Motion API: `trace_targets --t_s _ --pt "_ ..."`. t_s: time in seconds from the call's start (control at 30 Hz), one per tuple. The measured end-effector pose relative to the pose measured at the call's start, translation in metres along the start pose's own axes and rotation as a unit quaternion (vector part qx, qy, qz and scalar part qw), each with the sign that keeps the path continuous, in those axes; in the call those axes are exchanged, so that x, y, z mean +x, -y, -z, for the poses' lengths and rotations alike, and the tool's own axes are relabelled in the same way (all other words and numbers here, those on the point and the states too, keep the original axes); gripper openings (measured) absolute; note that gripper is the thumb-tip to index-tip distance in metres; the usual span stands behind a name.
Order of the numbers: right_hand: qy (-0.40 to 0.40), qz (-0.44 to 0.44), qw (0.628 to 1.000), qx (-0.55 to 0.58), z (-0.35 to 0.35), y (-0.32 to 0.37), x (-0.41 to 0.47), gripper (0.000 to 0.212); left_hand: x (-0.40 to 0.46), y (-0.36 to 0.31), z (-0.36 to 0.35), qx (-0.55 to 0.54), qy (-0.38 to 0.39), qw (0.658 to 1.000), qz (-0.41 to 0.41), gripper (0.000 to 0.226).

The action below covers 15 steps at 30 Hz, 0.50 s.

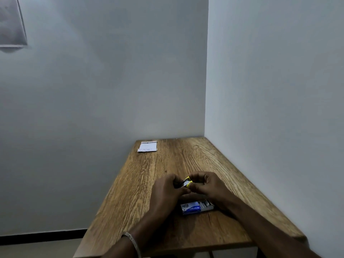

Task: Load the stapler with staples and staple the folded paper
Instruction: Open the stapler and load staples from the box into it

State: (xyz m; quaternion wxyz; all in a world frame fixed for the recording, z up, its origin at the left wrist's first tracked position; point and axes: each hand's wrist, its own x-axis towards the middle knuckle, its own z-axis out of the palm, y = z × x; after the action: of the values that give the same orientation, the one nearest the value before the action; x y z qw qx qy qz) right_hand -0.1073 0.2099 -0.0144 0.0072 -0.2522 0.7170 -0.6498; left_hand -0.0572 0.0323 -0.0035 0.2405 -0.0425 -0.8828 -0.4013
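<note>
A small yellow stapler (pixel 185 182) is held above the wooden table (pixel 149 183) between both hands. The left hand (pixel 165 190) is closed around its near end, and the fingers of the right hand (pixel 208 185) are pinched on its yellow end. Whether the stapler is opened cannot be told. A blue staple box (pixel 195 207) lies on the table just below the hands, its tray pulled out. The folded paper (pixel 147 146) lies at the far left corner, well apart.

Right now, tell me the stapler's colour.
Yellow with silver metal, on the stapler; head view.
</note>
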Motion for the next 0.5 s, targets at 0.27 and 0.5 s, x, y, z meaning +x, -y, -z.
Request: trace_targets --t_s 0.27,0.5 --pt "0.025 -0.011 0.999 0.034 0.003 0.005 -0.003 0.055 0.003 0.000 0.001 -0.054 0.004 0.999 0.005 0.030" --pt "0.013 -0.025 0.999 0.041 0.000 0.006 0.001 0.050 0.012 -0.008 0.010 -0.231 0.030 0.969 0.082 0.031"
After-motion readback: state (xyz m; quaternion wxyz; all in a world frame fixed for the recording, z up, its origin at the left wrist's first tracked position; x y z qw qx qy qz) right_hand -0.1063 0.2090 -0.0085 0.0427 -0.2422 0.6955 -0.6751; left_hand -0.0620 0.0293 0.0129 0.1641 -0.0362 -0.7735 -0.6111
